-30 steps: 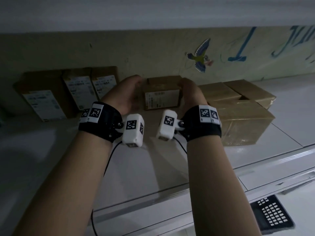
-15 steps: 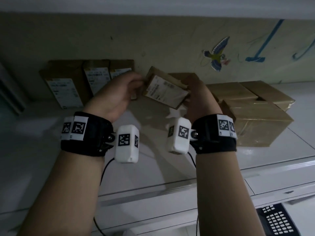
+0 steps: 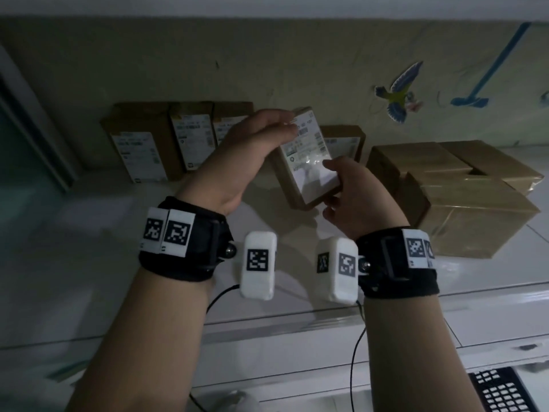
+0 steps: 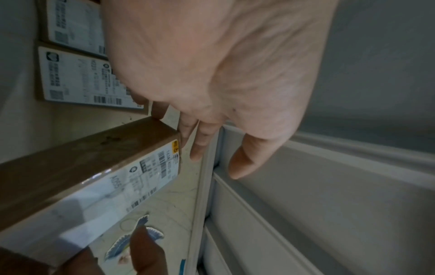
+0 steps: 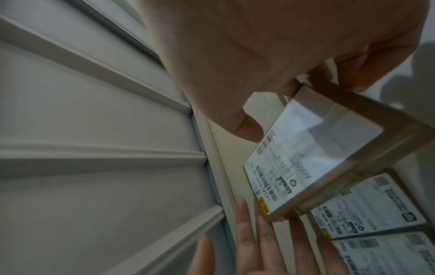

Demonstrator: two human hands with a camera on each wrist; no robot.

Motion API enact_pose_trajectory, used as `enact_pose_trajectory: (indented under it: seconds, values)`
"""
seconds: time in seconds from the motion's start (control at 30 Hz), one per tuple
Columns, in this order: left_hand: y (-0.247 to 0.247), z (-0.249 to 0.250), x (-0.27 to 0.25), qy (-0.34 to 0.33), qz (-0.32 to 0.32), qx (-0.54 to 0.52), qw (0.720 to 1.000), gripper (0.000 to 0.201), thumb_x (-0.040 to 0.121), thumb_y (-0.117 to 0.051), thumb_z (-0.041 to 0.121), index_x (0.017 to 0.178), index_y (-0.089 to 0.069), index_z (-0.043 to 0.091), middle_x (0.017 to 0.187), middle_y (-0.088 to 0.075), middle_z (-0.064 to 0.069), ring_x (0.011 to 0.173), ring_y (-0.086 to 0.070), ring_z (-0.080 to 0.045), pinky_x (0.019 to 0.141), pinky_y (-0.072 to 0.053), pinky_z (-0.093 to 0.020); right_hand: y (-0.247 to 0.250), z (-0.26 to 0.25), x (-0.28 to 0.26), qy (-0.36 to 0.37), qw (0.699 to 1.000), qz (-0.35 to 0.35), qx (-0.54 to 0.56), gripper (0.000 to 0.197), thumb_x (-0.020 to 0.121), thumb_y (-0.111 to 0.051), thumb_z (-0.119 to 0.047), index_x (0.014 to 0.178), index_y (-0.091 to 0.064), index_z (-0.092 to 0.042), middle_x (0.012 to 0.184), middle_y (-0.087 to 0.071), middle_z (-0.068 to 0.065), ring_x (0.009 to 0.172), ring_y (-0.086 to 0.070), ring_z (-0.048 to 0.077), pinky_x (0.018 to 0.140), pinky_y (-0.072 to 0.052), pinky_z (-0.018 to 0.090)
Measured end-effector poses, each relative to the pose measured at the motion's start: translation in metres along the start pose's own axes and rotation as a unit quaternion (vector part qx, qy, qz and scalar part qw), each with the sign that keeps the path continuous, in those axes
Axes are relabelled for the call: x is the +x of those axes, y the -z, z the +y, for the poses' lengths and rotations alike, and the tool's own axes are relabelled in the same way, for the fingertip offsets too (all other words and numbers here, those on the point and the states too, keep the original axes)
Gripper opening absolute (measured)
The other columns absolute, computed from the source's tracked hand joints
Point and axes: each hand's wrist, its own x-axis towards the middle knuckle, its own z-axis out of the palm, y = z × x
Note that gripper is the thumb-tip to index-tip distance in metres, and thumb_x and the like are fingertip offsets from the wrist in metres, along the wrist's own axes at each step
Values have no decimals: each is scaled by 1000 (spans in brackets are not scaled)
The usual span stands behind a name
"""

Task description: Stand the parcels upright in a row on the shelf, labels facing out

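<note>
I hold a brown parcel (image 3: pixel 306 162) with a white label above the shelf (image 3: pixel 89 263), tilted on end with its label toward me. My right hand (image 3: pixel 332 185) grips its lower end, thumb on the label (image 5: pixel 313 158) and fingers curled behind. My left hand (image 3: pixel 279 129) lays nearly straight fingers (image 4: pixel 188 137) against the parcel's upper corner (image 4: pixel 70 176), thumb off it. Three parcels (image 3: pixel 193 138) stand upright in a row at the back left, labels out. Another labelled parcel (image 3: pixel 341 144) stands just behind the held one.
A stack of plain brown boxes (image 3: pixel 463 209) fills the right of the shelf, close to my right hand. The back wall bears a bird sticker (image 3: pixel 398 96). A gap lies between the row and the held parcel. A dark keyboard (image 3: pixel 499 391) sits below the shelf edge.
The parcel stood on its long side between both hands; it has been lifted and turned onto its end. My left hand moved to its top, my right to its bottom.
</note>
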Motion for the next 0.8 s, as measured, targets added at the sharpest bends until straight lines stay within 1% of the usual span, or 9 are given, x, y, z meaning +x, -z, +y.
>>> enact_pose_trajectory:
  seconds: [0.13, 0.27, 0.37, 0.4, 0.47, 0.57, 0.63, 0.73, 0.8]
  values:
    - [-1, 3, 1, -42, -1, -44, 998, 36, 86, -65, 33, 121, -70, 30, 126, -73, 6, 116, -67, -3, 98, -44, -23, -1, -1, 3, -24, 998, -35, 49, 19, 89, -68, -36, 93, -66, -18, 78, -59, -1, 63, -53, 13, 61, -41, 30]
    - [-2, 3, 4, -70, -10, -106, 992, 44, 91, -59, 27, 135, -64, 20, 135, -69, 5, 127, -63, -9, 103, -45, -28, -5, -5, -3, -38, 987, -117, 101, 33, 97, -62, -31, 126, -61, -15, 81, -54, 3, 58, -42, 13, 58, -28, 27]
    - [-7, -1, 5, -64, -20, -62, 996, 55, 88, -67, 36, 141, -64, 23, 150, -62, 0, 138, -59, -14, 117, -46, -39, -10, -6, -2, -34, 983, -153, 92, 29, 98, -61, -39, 119, -58, -19, 83, -55, 4, 56, -43, 15, 55, -28, 27]
    - [-8, -3, 5, -60, -22, -43, 997, 56, 86, -68, 37, 140, -65, 26, 151, -61, -2, 139, -59, -16, 119, -46, -43, -11, -6, -3, -28, 986, -144, 83, 27, 98, -62, -40, 115, -59, -20, 82, -57, 3, 56, -44, 15, 55, -28, 27]
    - [-8, -7, 6, -42, -6, -24, 999, 48, 87, -65, 27, 135, -67, 29, 148, -64, -2, 134, -63, -17, 114, -52, -43, -12, -4, -4, -5, 991, -123, 57, 26, 95, -69, -43, 110, -66, -22, 83, -60, 2, 59, -47, 14, 57, -30, 27]
    - [-4, -12, 11, -1, 43, -11, 999, 44, 90, -53, 6, 124, -72, 27, 129, -74, -1, 116, -72, -18, 103, -59, -43, -10, 3, -4, 48, 994, -94, -16, 44, 82, -84, -47, 117, -76, -21, 92, -66, -3, 75, -53, 13, 65, -37, 27]
    - [-2, -12, 12, 19, 67, -6, 998, 43, 94, -48, -4, 121, -71, 20, 118, -76, 1, 107, -73, -16, 93, -62, -39, -11, 7, -4, 75, 993, -82, -45, 54, 79, -88, -42, 128, -73, -25, 106, -73, -6, 91, -60, 14, 78, -43, 30]
    - [0, -13, 11, 27, 85, -1, 996, 35, 98, -48, -1, 114, -71, 20, 110, -77, 2, 96, -75, -11, 75, -58, -28, -14, 6, -6, 101, 992, -53, -47, 52, 83, -87, -35, 131, -69, -27, 124, -78, -2, 116, -72, 26, 105, -52, 43]
    - [1, -12, 9, 33, 85, -4, 996, 31, 101, -48, 3, 109, -73, 20, 108, -79, 0, 94, -77, -11, 74, -59, -27, -17, 3, -10, 109, 993, -40, -36, 41, 90, -82, -37, 128, -70, -25, 120, -80, 0, 118, -73, 29, 105, -54, 45]
